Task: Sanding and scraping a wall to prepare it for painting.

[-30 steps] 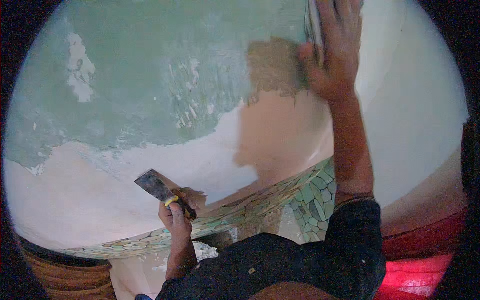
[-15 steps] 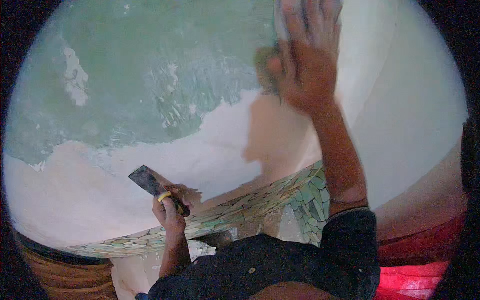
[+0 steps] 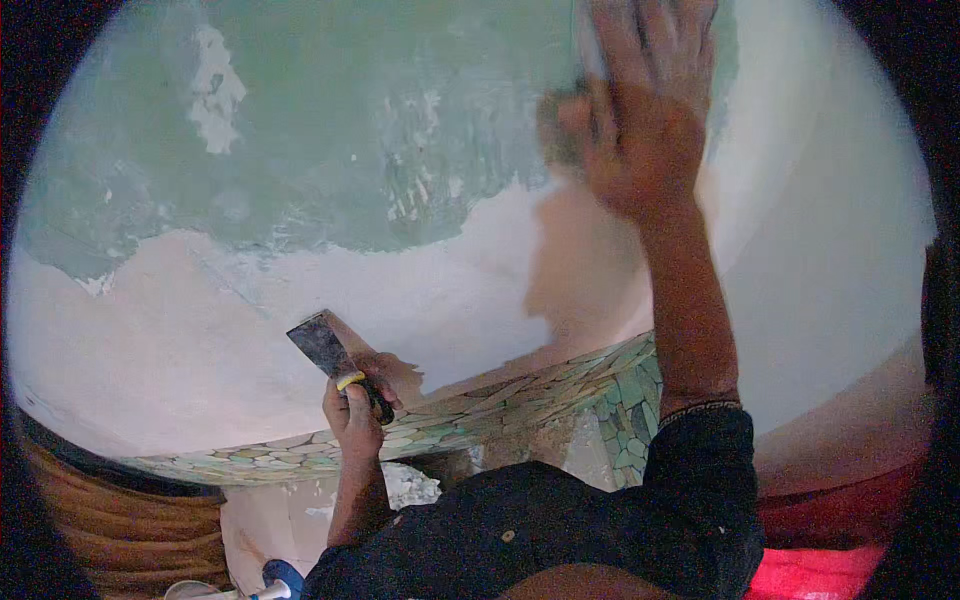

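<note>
My left hand (image 3: 355, 417) is closed round the handle of a putty knife (image 3: 323, 345) with a wide metal blade, a yellow collar and a dark handle. The blade tilts up and to the left in front of the white lower part of the wall (image 3: 200, 330). Higher up, my right hand (image 3: 648, 120) lies flat on the wall with its fingers stretched out. Pale dust coats those fingers. A brownish shadow falls beside the palm, and whether anything lies under the hand is hidden. Green paint (image 3: 300, 150) with bare white patches covers the upper wall.
A band of green stone-pattern tiles (image 3: 500, 400) runs along the foot of the wall. Brown cloth (image 3: 130, 510) hangs at the lower left, near a blue object with a white handle (image 3: 283, 578). Red cloth (image 3: 825, 560) lies at the lower right. White debris (image 3: 412, 485) sits on the floor.
My right hand has shifted slightly right across the wall. The putty knife stays in my left hand, a little further right in view. The view itself has moved, bringing in the blue object.
</note>
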`<state>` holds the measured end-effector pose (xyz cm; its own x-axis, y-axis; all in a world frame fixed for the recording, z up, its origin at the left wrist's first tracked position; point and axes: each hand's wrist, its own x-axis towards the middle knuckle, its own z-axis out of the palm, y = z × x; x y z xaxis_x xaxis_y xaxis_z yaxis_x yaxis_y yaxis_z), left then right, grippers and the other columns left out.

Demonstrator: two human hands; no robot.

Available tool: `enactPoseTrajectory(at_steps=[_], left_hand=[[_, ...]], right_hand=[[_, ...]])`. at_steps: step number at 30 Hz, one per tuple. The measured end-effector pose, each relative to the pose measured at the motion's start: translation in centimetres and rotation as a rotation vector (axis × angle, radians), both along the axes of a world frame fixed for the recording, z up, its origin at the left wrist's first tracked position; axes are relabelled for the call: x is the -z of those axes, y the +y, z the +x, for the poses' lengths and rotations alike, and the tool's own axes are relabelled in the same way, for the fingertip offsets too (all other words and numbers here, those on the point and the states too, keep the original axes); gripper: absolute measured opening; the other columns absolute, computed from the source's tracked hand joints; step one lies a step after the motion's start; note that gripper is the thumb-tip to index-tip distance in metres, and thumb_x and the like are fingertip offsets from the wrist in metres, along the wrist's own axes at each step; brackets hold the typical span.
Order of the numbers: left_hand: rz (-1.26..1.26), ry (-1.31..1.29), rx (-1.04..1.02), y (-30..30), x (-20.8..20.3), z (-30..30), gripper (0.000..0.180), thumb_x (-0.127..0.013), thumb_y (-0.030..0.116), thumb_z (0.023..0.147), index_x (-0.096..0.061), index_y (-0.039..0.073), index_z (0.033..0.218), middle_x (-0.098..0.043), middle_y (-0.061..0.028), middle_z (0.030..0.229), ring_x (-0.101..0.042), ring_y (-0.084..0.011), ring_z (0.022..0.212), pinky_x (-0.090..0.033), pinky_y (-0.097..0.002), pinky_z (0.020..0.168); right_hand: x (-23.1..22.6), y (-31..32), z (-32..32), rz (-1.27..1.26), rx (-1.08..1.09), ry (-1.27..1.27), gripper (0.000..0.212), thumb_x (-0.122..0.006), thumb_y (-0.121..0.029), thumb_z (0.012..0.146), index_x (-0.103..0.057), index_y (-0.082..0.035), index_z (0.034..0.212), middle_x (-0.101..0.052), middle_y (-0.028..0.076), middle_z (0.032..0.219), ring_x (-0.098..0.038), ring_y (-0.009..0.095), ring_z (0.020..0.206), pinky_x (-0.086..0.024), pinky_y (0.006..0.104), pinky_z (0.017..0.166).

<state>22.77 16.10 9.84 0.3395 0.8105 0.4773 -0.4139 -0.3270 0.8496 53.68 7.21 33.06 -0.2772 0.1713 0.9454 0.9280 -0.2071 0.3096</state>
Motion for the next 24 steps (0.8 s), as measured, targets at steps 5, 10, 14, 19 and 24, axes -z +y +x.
enactPoseTrajectory(at_steps=[5,10,14,19,24], left_hand=[[-0.022,-0.027,-0.008,-0.3,0.1,-0.1,0.046,-0.053,0.045,0.089,-0.049,0.001,0.103,-0.055,-0.0089,0.070,-0.054,-0.0164,0.055,-0.046,-0.0289,0.048],[-0.050,-0.013,0.002,-0.4,0.6,-1.1,0.046,-0.054,0.044,0.089,-0.049,0.001,0.104,-0.057,-0.0085,0.076,-0.055,-0.0153,0.061,-0.046,-0.0286,0.053],[-0.098,-0.034,0.022,-0.6,0.5,-1.0,0.042,-0.052,0.041,0.091,-0.048,0.001,0.105,-0.057,-0.0093,0.078,-0.056,-0.0151,0.062,-0.047,-0.0287,0.054],[-0.043,-0.033,0.064,-0.8,0.0,-1.0,0.044,-0.050,0.042,0.092,-0.047,0.000,0.105,-0.055,-0.0088,0.073,-0.055,-0.0154,0.059,-0.047,-0.0288,0.052],[-0.069,-0.018,0.023,-0.7,0.6,-1.9,0.046,-0.050,0.044,0.091,-0.047,0.000,0.104,-0.055,-0.0087,0.072,-0.055,-0.0155,0.059,-0.047,-0.0287,0.052]], right_hand=[[-6.3,-0.6,-1.7,0.176,-0.040,-0.055,0.058,-0.048,-0.039,0.089,-0.036,-0.014,0.139,-0.030,0.018,0.145,-0.022,0.041,0.134,-0.016,0.0525,0.109],[-3.3,0.6,-2.6,0.119,-0.082,-0.024,0.058,-0.041,-0.041,0.091,-0.036,-0.008,0.139,-0.029,0.021,0.144,-0.023,0.042,0.133,-0.017,0.0527,0.108],[3.4,2.0,-2.2,0.061,-0.060,0.022,0.068,-0.033,-0.054,0.090,-0.030,-0.010,0.142,-0.018,0.022,0.148,-0.015,0.045,0.135,-0.008,0.0586,0.107],[9.1,2.3,-2.6,0.008,-0.115,0.097,0.065,-0.044,-0.049,0.087,-0.034,-0.014,0.141,-0.018,0.022,0.148,-0.014,0.048,0.134,-0.008,0.0625,0.105],[8.2,2.5,-3.8,0.008,-0.102,0.117,0.067,-0.045,-0.049,0.087,-0.033,-0.012,0.141,-0.019,0.022,0.148,-0.014,0.049,0.133,-0.007,0.0636,0.105]])
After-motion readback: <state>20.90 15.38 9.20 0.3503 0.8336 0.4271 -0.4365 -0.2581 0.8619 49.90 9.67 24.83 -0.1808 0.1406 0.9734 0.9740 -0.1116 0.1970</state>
